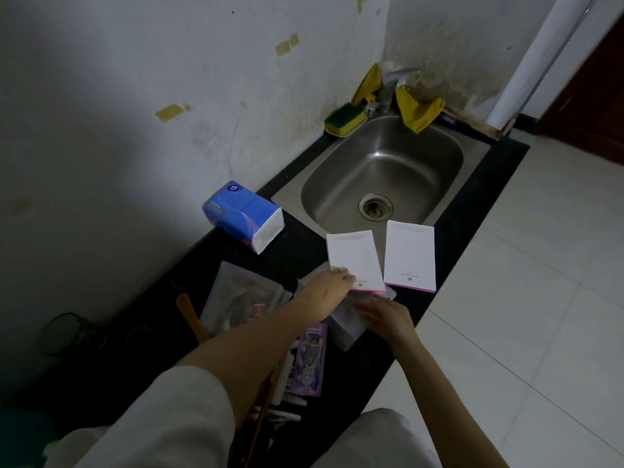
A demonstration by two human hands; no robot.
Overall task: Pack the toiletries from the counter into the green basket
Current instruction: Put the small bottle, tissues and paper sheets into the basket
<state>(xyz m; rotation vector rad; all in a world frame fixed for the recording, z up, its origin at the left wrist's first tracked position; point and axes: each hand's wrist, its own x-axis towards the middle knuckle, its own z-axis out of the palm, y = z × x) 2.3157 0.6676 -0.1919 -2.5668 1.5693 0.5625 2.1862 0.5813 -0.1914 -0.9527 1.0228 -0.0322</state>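
Note:
Two flat white boxes with pink edges lie near the sink: the left white box and the right white box. My left hand holds the left box by its near-left corner, fingers on top and thumb hidden. That box lies partly over a translucent plastic case. My right hand rests on this case with its fingers spread. A blue tissue pack stands by the wall. A purple toothbrush pack and a clear pouch lie nearer me. A dim teal shape at the bottom left may be the green basket.
The steel sink is set in the black counter, with a green sponge and yellow cloths behind it. A wooden comb and small white items lie under my left arm. White floor tiles lie to the right.

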